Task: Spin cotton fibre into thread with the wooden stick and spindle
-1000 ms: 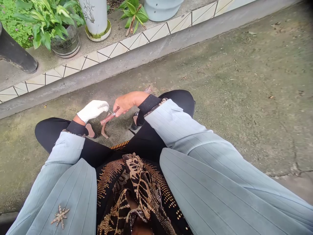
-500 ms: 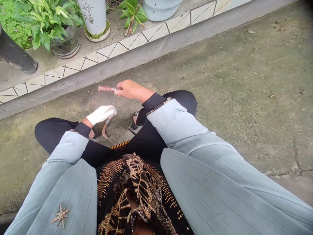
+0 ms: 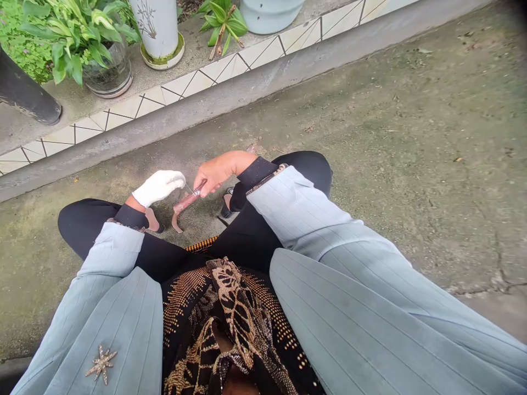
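My right hand (image 3: 214,174), bare, is closed around one end of a reddish-brown stick-like piece (image 3: 186,203), possibly a handle; its free end slants down to the left. A thin pale string (image 3: 189,188) runs from this piece to my left hand (image 3: 160,186). That hand wears a white glove, and its fingers are pinched at the string's end. Just below the piece, a curved brown strip (image 3: 176,223) shows near the ground between my feet; its upper part is hidden behind the piece.
My dark-trousered knees (image 3: 93,222) spread to both sides on the concrete ground (image 3: 391,164). Ahead runs a low tiled ledge (image 3: 181,94) bearing a glass pot (image 3: 107,74) with a leafy plant and a white pot (image 3: 156,27). A small pinkish thing (image 3: 251,148) shows beyond my right wrist.
My right hand has moved down, tipping the piece from nearly level to slanting down-left. My gloved left hand has moved slightly left and up. The string between them is shorter.
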A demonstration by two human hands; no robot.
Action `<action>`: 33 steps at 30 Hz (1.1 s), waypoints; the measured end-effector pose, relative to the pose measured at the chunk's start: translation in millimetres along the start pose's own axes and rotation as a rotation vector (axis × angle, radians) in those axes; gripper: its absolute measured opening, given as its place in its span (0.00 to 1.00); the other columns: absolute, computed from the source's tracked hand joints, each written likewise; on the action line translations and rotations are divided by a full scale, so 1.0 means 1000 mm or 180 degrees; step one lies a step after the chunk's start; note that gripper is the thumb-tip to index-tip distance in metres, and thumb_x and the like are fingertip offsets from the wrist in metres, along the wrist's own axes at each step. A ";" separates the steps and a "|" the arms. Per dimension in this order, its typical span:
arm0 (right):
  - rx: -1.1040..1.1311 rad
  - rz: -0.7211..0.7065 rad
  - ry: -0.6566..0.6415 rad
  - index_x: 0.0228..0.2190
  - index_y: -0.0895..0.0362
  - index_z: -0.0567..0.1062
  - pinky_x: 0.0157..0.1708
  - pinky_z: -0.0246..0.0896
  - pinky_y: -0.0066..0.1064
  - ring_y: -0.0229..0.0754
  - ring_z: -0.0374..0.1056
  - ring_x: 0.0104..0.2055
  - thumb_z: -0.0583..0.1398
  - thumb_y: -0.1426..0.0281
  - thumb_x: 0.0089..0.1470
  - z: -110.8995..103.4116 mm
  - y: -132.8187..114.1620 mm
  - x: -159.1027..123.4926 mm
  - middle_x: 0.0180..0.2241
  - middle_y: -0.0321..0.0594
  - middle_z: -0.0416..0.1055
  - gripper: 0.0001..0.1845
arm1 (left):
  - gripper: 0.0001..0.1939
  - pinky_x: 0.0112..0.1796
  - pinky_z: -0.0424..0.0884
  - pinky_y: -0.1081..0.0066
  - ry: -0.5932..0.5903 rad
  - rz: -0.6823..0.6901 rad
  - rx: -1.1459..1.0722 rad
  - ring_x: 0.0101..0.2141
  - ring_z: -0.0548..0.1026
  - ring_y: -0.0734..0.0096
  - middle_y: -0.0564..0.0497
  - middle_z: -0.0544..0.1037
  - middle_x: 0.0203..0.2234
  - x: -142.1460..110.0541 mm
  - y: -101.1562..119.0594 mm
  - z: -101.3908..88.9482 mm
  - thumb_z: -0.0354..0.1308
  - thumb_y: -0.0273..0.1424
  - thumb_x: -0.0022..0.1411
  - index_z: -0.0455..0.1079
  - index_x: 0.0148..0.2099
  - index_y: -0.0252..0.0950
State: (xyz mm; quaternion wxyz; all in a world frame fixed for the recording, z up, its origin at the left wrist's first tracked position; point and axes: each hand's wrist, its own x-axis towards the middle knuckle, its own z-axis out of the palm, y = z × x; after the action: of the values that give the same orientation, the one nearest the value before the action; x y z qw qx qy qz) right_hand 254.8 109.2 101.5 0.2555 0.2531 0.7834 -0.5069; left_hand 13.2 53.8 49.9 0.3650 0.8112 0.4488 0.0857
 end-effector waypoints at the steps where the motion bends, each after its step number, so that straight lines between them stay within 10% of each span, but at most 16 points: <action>1: 0.0289 -0.0289 0.0181 0.40 0.59 0.84 0.34 0.58 0.29 0.34 0.64 0.27 0.67 0.68 0.64 -0.002 0.001 -0.006 0.25 0.31 0.73 0.07 | 0.21 0.42 0.72 0.65 0.0120 -0.0016 -0.0306 0.36 0.77 0.62 0.46 0.82 0.35 0.000 0.000 0.001 0.52 0.46 0.71 0.78 0.41 0.35; 6: 0.1643 -0.1152 0.2235 0.36 0.59 0.77 0.28 0.55 0.26 0.31 0.57 0.24 0.66 0.62 0.67 -0.010 0.011 -0.024 0.24 0.31 0.68 0.13 | 0.24 0.33 0.68 0.69 0.0376 -0.0138 -0.1750 0.27 0.71 0.70 0.49 0.75 0.26 0.005 0.003 0.018 0.57 0.52 0.69 0.75 0.40 0.35; 11: 0.1656 -0.0307 0.3416 0.33 0.58 0.75 0.28 0.59 0.28 0.34 0.61 0.26 0.62 0.62 0.70 -0.017 0.024 -0.013 0.27 0.37 0.71 0.15 | 0.24 0.28 0.62 0.71 -0.0065 -0.0153 -0.1317 0.23 0.63 0.73 0.55 0.69 0.21 0.003 0.015 0.020 0.55 0.51 0.72 0.77 0.41 0.35; 18: -0.0745 0.1289 0.2489 0.52 0.56 0.85 0.47 0.64 0.38 0.53 0.76 0.50 0.64 0.67 0.67 -0.011 0.015 0.000 0.47 0.48 0.82 0.16 | 0.22 0.43 0.71 0.67 -0.0102 0.0143 -0.0532 0.34 0.76 0.68 0.48 0.83 0.35 -0.010 0.037 -0.005 0.52 0.46 0.73 0.79 0.42 0.34; 25: -0.0045 0.0267 -0.0084 0.49 0.56 0.86 0.36 0.59 0.31 0.36 0.66 0.28 0.66 0.66 0.65 -0.002 -0.001 -0.009 0.28 0.33 0.76 0.14 | 0.19 0.37 0.70 0.68 0.1414 -0.0508 -0.0522 0.32 0.73 0.68 0.48 0.80 0.31 -0.006 0.012 -0.007 0.50 0.44 0.71 0.75 0.40 0.36; 28: 0.0566 -0.0367 0.0263 0.47 0.58 0.84 0.35 0.59 0.29 0.33 0.62 0.27 0.67 0.64 0.64 -0.004 -0.002 -0.020 0.27 0.31 0.73 0.13 | 0.18 0.35 0.68 0.69 0.1320 -0.0619 -0.0468 0.30 0.71 0.68 0.50 0.77 0.29 -0.001 0.006 0.001 0.51 0.44 0.71 0.73 0.38 0.36; 33: 0.1089 -0.0410 0.2285 0.47 0.60 0.80 0.34 0.58 0.29 0.33 0.61 0.27 0.61 0.63 0.70 -0.010 0.006 -0.020 0.29 0.34 0.73 0.14 | 0.20 0.38 0.70 0.67 0.0407 -0.0279 -0.0246 0.33 0.73 0.66 0.48 0.80 0.31 0.002 0.016 0.016 0.49 0.43 0.73 0.76 0.41 0.35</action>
State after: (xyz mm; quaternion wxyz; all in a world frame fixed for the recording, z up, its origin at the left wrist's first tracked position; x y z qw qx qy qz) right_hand 272.3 117.6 114.0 -0.1125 0.4033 0.7414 -0.5244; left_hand 32.2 41.6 48.8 0.3700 0.7690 0.5025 0.1386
